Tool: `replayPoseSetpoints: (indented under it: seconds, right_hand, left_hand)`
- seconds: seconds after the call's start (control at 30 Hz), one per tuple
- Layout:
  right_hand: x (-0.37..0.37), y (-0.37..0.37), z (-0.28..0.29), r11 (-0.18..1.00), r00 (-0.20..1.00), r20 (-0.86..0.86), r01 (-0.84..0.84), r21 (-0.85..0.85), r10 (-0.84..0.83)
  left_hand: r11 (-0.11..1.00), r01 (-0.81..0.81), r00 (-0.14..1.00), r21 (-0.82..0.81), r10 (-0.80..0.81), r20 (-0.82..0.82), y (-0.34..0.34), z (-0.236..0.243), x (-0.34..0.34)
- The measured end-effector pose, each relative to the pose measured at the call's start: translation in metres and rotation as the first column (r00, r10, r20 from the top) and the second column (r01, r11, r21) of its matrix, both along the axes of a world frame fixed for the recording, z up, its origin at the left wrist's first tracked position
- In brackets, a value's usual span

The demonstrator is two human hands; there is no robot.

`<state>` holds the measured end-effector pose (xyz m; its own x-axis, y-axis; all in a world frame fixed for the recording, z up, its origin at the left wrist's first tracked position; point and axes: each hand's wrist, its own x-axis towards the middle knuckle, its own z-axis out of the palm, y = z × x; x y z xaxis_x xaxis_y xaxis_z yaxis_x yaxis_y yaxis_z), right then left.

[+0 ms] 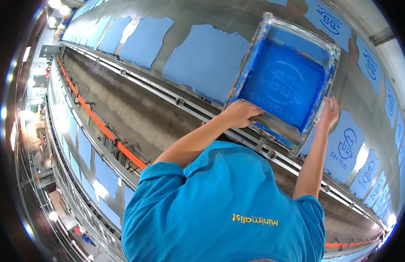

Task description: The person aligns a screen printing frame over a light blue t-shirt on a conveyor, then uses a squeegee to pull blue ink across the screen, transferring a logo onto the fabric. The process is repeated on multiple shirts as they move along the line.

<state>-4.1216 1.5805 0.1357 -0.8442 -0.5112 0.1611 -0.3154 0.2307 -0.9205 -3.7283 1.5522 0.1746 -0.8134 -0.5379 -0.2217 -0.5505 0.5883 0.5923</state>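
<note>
In front of me is a screen printing frame [252, 61], its metal rim smeared with blue and white. Blue mesh [294, 65] fills it, with a round emblem and lettering showing faintly in the middle. My left hand [241, 114] is closed on the frame's near left corner. On the near right side, my right hand [328, 114] grips the rim, with its fingers partly hidden. Under the frame, a light blue fabric piece is mostly covered. Left of it lies a plain light blue fabric piece [206, 59]; to its right is a printed fabric piece [345, 146] with a dark blue emblem.
A long grey printing table [193, 18] carries several more cut fabric pieces, plain on the left and printed on the right. Along its near edge runs a metal rail [167, 95]. Behind me, past an aisle [110, 94], an orange bar [95, 117] borders another table with blue pieces.
</note>
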Motion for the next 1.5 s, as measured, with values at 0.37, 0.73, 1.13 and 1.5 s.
replayPoseSetpoints:
  seconds: [0.37,0.73,1.13,1.5]
  right_hand:
    - [0.279,-0.137,-0.028,0.997,0.935,0.348,0.05,0.063,-0.069]
    - [0.327,-0.167,-0.04,0.961,0.973,0.225,-0.01,0.275,-0.055]
    - [0.334,-0.166,-0.032,0.937,0.966,0.232,0.024,0.348,-0.111]
    - [0.29,-0.306,0.018,0.577,0.586,-0.332,-0.297,0.76,0.739]
  left_hand:
    - [0.991,-0.034,0.996,-0.13,0.045,0.076,-0.144,-0.009,0.238]
    - [0.984,0.077,0.997,-0.163,-0.073,0.031,-0.217,-0.005,0.264]
    - [0.955,0.12,0.987,-0.271,-0.085,0.138,-0.423,-0.01,0.14]
    - [0.942,0.152,0.908,-0.299,-0.013,0.419,-0.464,-0.006,0.15]
